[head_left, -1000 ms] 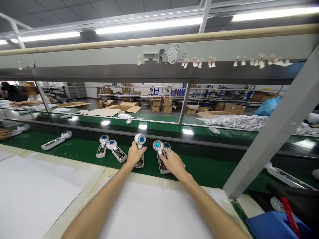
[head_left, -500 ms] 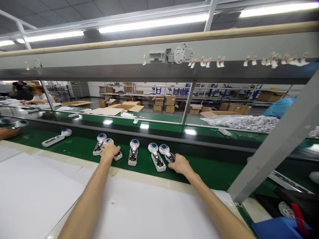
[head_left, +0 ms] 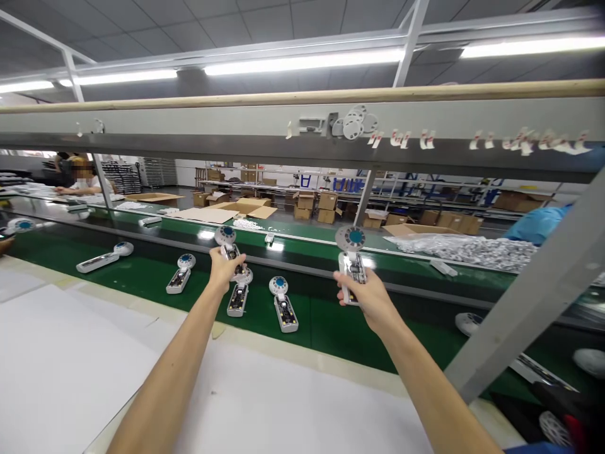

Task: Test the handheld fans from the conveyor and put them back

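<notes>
My left hand (head_left: 224, 271) is closed round the handle of a white handheld device (head_left: 225, 236) with a round, blue-centred head, raised off the green belt. In my right hand (head_left: 371, 293) is a second device of that kind (head_left: 351, 261), held upright with its open handle and circuit board facing me. Below my left hand lies another device (head_left: 238, 299), its head partly behind the raised one. One more device (head_left: 284, 306) rests on the belt between my hands, and a further one (head_left: 180, 275) lies left of my left hand.
The green conveyor belt (head_left: 326, 328) runs across in front, with white sheets (head_left: 283, 391) on the near side. A slanted metal post (head_left: 529, 284) stands at right, and a shelf (head_left: 189, 126) crosses overhead. Another device (head_left: 104, 257) lies farther left. A person (head_left: 85, 180) sits at far left.
Both hands have lifted their devices from the belt. My left hand moved up and slightly right, and my right hand moved up and right. The view has tilted up slightly.
</notes>
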Tool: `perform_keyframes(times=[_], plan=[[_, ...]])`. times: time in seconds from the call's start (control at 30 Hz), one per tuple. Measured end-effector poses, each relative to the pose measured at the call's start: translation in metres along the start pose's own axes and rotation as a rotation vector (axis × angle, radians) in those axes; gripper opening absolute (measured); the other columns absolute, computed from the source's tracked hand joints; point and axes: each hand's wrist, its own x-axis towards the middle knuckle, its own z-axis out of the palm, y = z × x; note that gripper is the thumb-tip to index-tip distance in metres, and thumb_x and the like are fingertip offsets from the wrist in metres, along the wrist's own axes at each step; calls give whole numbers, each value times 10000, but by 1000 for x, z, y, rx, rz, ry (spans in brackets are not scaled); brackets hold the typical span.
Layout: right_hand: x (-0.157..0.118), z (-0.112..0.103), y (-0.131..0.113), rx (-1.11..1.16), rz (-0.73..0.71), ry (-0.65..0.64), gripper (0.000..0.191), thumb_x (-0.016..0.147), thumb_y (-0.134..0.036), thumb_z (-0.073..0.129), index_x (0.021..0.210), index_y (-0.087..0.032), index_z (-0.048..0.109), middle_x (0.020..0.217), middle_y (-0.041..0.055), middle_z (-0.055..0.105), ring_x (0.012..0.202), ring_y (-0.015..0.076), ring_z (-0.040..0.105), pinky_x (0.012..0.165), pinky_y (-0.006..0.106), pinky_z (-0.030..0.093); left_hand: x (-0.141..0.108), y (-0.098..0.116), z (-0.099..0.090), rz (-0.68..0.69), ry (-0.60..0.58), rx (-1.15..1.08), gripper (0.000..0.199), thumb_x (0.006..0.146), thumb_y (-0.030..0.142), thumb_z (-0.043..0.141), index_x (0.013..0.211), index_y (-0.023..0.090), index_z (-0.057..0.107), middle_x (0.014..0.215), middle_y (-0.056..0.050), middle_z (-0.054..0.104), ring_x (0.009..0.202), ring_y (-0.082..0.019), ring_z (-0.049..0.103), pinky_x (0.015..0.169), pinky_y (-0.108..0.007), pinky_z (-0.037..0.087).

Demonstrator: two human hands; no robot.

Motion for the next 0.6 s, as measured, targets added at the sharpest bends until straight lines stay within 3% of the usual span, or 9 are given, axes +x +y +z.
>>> perform_keyframes(times=[0.07, 0.13, 0.23, 0.4, 0.5, 0.6], plan=[[-16, 1, -21, 225, 26, -56, 357, 829, -430, 697, 1037, -187, 538, 771, 25, 682, 589, 162, 660, 517, 280, 580, -16, 27, 10, 3, -103, -249, 519, 848, 274, 757, 1217, 214, 397, 955, -15, 630, 745, -144, 690, 730, -374, 631], [-31, 2, -38, 383, 50, -93, 202, 880, -317, 581, 1011, -164, 569, 785, 53, 710, 590, 162, 674, 535, 274, 585, -38, 51, 17, 0, -203, -420, 391, 876, 287, 681, 1147, 209, 410, 899, -5, 613, 720, -149, 690, 723, -388, 640], [-49, 5, -52, 408, -2, -100, 187, 860, -209, 548, 1042, -173, 569, 827, 43, 736, 646, 164, 710, 601, 276, 608, -74, 80, 15, -20, -370, -580, 246, 861, 218, 569, 1085, 176, 474, 915, -44, 637, 767, -194, 719, 727, -424, 650], [-63, 6, -61, 407, -137, -100, 234, 857, -206, 589, 1080, -196, 516, 897, 16, 738, 712, 173, 744, 701, 340, 645, -118, 106, -1, 43, -680, -644, 544, 755, 115, 631, 1266, 177, 454, 926, -64, 697, 662, -201, 727, 612, -334, 623], [-67, 4, -65, 409, -222, -96, 329, 842, -238, 658, 1115, -208, 478, 992, 19, 741, 772, 198, 768, 719, 367, 654, -132, 112, -3, 137, -754, -616, 727, 788, 161, 664, 1405, 229, 285, 880, -38, 706, 631, -215, 727, 569, -311, 600], [-71, 2, -67, 402, -257, -158, 454, 814, -280, 723, 1181, -221, 462, 1072, 38, 741, 801, 215, 771, 688, 363, 655, -141, 114, 0, 208, -783, -622, 810, 776, 168, 705, 1415, 249, 213, 923, -31, 709, 636, -209, 725, 553, -298, 593]])
